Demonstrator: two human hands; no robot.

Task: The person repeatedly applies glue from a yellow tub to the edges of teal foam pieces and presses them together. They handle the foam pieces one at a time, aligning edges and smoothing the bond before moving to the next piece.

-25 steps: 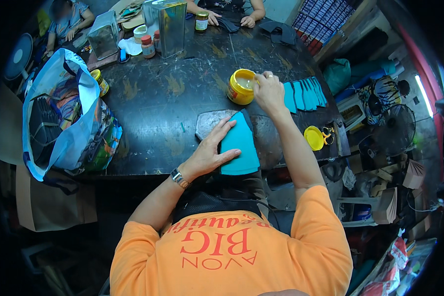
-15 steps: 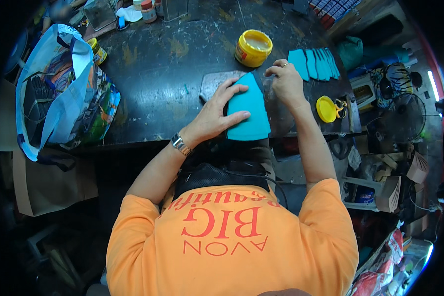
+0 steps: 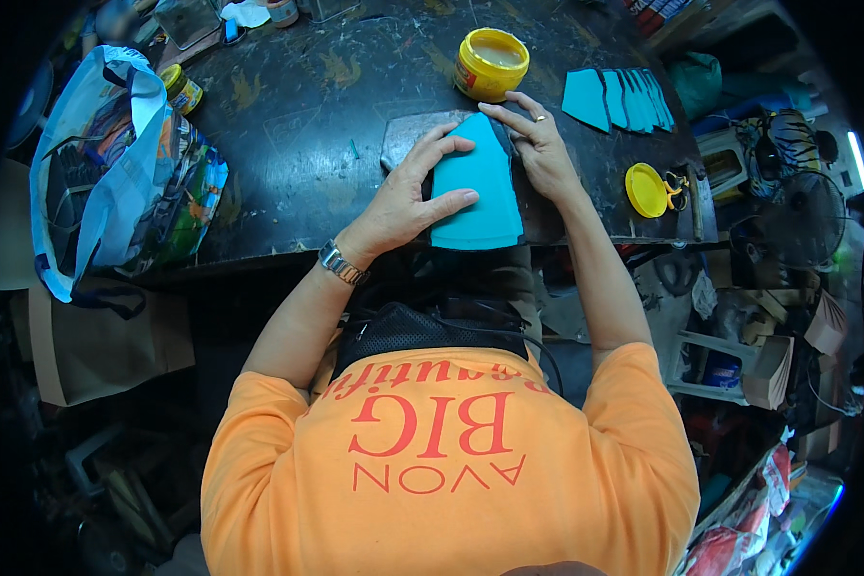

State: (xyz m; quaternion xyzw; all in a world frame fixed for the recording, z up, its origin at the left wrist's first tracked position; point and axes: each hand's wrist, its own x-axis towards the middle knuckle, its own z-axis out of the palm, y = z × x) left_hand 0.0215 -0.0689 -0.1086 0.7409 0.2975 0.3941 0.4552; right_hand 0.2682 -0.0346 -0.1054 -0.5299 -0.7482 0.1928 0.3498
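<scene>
A teal cut piece of material [image 3: 478, 192] lies on a grey slab [image 3: 401, 134] near the front edge of the dark worktable [image 3: 298, 144]. My left hand [image 3: 408, 192] lies flat on the piece's left side, fingers spread. My right hand [image 3: 538, 144] presses its upper right edge with the fingertips; a ring shows on one finger. Just beyond my right hand stands an open yellow tub of glue [image 3: 491, 62].
Several more teal pieces [image 3: 616, 96] lie in a row at the right. A yellow lid [image 3: 647, 189] with scissors [image 3: 680, 184] sits near the right edge. A large printed bag [image 3: 115, 182] rests on the table's left side. Jars [image 3: 180, 89] stand at the back.
My right hand has come back from the yellow tub to the teal piece. My left hand stays pressed on the piece. The view has shifted closer over the table.
</scene>
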